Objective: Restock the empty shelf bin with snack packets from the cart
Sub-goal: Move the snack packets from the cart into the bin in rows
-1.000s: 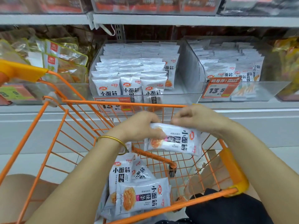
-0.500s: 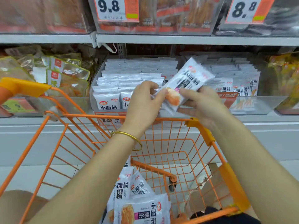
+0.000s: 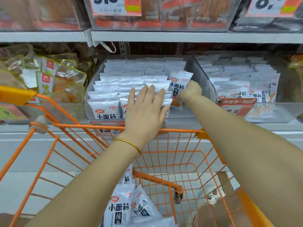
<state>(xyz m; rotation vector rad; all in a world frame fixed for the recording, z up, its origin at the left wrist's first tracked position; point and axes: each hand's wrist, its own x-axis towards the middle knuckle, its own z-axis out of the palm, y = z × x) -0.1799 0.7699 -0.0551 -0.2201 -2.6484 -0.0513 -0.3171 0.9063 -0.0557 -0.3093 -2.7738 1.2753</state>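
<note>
The bin [image 3: 199,82] looks almost full: the right hand [image 3: 190,92] pinches 1 packet [image 3: 179,84] at its 3 o'clock side, the left hand [image 3: 144,112] presses flat and open, and spare packets [image 3: 124,208] wait in the cart [image 3: 98,126].

Clear bin [image 3: 199,82] on middle shelf: nearly full of white packets [image 3: 108,110], upright in rows, labels forward. One packet [image 3: 179,86] stands upright at the rows' right front, gripped by the right hand [image 3: 190,91]. Orange wire cart [image 3: 78,126] below the shelf: loose packets [image 3: 118,210] lie at its bottom.
</note>
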